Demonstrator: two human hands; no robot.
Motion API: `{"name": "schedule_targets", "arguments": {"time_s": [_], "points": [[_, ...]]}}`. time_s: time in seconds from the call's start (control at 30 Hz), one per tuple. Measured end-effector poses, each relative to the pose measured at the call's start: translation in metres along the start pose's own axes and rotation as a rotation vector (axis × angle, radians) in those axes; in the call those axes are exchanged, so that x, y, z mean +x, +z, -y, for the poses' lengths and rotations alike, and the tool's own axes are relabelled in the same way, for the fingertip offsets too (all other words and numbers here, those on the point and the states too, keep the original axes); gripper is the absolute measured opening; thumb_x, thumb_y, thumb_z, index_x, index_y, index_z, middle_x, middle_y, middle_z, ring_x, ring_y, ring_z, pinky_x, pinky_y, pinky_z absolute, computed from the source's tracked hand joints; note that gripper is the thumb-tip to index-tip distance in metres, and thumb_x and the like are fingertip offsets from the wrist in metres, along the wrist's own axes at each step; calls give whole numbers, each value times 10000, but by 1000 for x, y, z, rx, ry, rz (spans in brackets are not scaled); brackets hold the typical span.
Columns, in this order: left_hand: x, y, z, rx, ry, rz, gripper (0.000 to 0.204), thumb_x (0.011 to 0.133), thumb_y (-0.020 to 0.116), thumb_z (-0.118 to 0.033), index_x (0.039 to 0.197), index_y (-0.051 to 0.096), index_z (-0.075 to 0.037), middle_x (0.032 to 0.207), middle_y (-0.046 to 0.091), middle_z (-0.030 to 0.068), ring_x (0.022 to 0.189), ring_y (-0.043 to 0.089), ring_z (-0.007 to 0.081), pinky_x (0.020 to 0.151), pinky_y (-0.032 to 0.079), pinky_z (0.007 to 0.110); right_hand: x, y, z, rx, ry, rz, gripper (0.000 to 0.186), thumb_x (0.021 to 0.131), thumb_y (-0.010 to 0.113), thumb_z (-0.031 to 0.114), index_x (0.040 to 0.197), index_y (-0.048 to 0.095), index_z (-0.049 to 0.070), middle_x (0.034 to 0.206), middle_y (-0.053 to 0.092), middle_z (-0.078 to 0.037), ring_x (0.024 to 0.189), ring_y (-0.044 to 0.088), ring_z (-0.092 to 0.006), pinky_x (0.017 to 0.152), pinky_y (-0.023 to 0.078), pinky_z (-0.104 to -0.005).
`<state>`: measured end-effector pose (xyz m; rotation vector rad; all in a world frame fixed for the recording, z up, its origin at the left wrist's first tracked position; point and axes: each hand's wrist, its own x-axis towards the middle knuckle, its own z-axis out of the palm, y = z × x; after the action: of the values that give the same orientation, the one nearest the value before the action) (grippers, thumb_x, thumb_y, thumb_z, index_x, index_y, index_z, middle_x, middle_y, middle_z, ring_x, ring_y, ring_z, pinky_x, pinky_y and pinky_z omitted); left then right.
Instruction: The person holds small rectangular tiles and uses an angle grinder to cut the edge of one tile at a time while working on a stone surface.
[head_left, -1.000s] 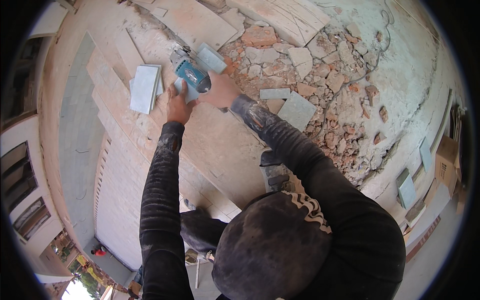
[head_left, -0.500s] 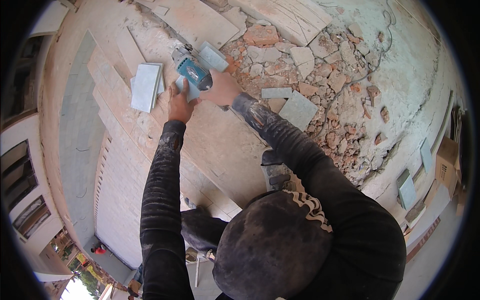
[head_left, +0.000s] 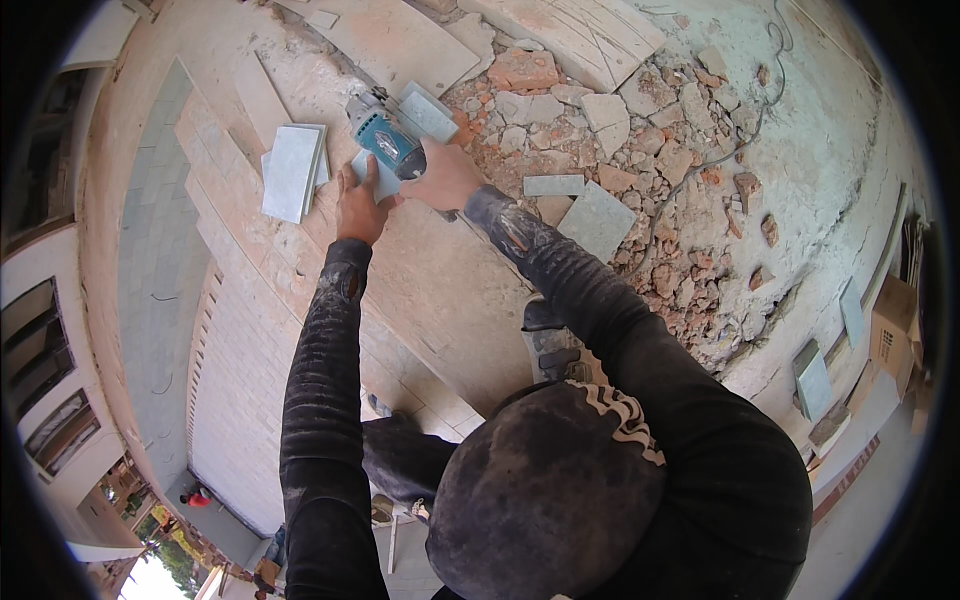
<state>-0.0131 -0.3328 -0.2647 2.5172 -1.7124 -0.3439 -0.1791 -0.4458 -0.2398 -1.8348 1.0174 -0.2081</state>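
Note:
My right hand (head_left: 447,177) is wrapped round the rear of a teal angle grinder (head_left: 388,140), whose grey metal head points away from me. The grinder is over a pale blue-grey tile (head_left: 388,186) lying on a dusty board. With the thumb near the tile's close edge and fingers along its left side, my left hand (head_left: 360,208) grips that tile. The grinder's disc and its contact with the tile cannot be made out. Just beyond the grinder lie more tiles (head_left: 428,112), and a small stack of tiles (head_left: 292,172) sits left of my left hand.
Broken brick and concrete rubble (head_left: 640,140) spreads to the right, with a cut tile (head_left: 597,221) at its near edge. A thin cable (head_left: 735,150) runs across the ground there. Cardboard boxes (head_left: 893,325) and leaning tiles (head_left: 812,379) are at the far right.
The grinder has shifted very slightly to the right in my right hand. My left hand keeps its place on the tile.

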Motion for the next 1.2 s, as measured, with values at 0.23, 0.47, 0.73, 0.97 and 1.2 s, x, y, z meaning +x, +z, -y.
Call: {"name": "schedule_targets", "arguments": {"time_s": [0.23,0.47,0.73,0.97,1.2], "points": [[1,4,6,-46,18,-5,885,721,840,-305,1469,424,-81,1439,316,400,1313,364,585,1068,408,495,0,1,-2,14,-9,-4,656,653,767,388,1081,561,-63,942,667,-281,912,668,-424,814,533,-462],[1,4,6,-48,24,-11,877,725,836,-315,1464,430,-76,1431,324,405,1309,367,587,1067,410,495,-2,1,-3,12,-24,-15,639,655,766,391,1055,565,-64,929,666,-274,905,669,-416,803,534,-452],[1,6,9,-44,36,-22,876,725,837,-321,1462,432,-78,1436,327,382,1310,375,572,1061,415,496,-4,0,-3,42,-13,15,661,651,773,402,1054,562,-78,936,667,-276,901,668,-418,796,531,-451],[1,6,7,-55,9,3,878,732,831,-322,1473,419,-97,1442,326,372,1319,367,566,1068,407,496,-5,1,-5,37,1,5,662,655,776,403,1059,564,-77,939,668,-274,906,668,-415,802,530,-449],[2,5,7,-56,-3,19,881,734,829,-320,1478,412,-97,1447,320,370,1327,357,566,1068,407,497,-4,3,-9,58,-8,6,665,653,785,416,1058,571,-66,943,673,-256,902,670,-401,794,529,-439]]}}
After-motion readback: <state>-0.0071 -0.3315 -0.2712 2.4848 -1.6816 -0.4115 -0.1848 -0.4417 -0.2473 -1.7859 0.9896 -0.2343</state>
